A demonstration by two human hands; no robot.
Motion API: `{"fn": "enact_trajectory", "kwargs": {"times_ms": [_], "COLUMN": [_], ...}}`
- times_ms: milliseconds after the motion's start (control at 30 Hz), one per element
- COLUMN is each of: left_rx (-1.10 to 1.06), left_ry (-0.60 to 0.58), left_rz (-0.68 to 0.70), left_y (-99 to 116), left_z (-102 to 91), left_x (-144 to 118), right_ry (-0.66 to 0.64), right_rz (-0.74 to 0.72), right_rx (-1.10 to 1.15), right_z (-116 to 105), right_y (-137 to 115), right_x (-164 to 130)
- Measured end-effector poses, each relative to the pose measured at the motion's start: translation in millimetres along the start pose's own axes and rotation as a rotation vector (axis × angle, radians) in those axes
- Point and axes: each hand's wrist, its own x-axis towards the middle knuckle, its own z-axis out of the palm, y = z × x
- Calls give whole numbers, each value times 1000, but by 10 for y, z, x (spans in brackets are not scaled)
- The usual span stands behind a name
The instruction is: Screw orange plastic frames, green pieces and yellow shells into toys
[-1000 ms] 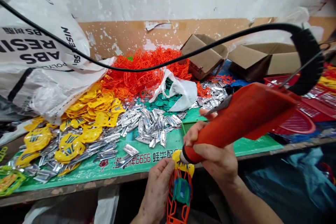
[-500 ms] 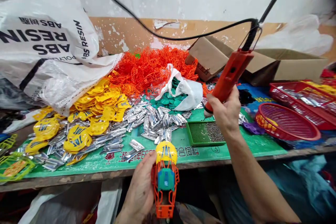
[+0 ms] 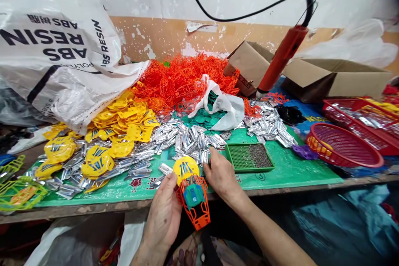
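My left hand (image 3: 163, 210) is closed round the left side of a toy vehicle assembly, which has an orange lattice frame (image 3: 201, 216), a green-blue block (image 3: 193, 194) in its middle and a yellow printed disc (image 3: 186, 169) at the far end. My right hand (image 3: 222, 174) is just right of the assembly, thumb and forefinger apart, its other fingers partly hidden. Silver pieces (image 3: 190, 139) lie just beyond its fingertips. A red electric screwdriver (image 3: 282, 60) hangs from its cord, tip downward, beyond the right hand.
A green tray of screws (image 3: 249, 158) sits right of the right hand. Yellow discs (image 3: 121, 120) are heaped left, orange frames (image 3: 183, 79) behind, and green pieces spill from a white bag (image 3: 229, 112). Red baskets (image 3: 344, 145) and cardboard boxes (image 3: 336, 77) stand right.
My right hand has let go of the screwdriver and come down left beside the assembly. The screwdriver has swung up and away. The assembly is now tilted, its near end swung right.
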Motion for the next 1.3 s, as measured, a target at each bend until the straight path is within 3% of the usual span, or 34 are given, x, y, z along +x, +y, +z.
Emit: {"fn": "enact_trajectory", "kwargs": {"times_ms": [167, 367, 500, 767, 967, 1200, 1300], "left_rx": [-45, -52, -49, -43, -64, -104, -111], "left_ry": [-22, 68, -5, -54, -83, -86, -102], "left_rz": [-11, -40, -39, -32, -26, -71, -80], "left_y": [29, 95, 73, 27, 1, -76, -121], "left_z": [-10, 57, 70, 128, 173, 184, 206], "left_x": [4, -22, -12, 0, 39, 97, 99], "right_ry": [-21, -110, -256, -313, -225, -59, 40], "right_rz": [121, 229, 266, 338, 272, 175, 57], "right_rx": [189, 624, 924, 1274, 1205, 947, 786], "right_z": [7, -70, -193, -342, -330, -314, -336], "right_y": [70, 99, 45, 20, 61, 140, 151], "right_x": [73, 34, -74, -208, -229, -269, -306]}}
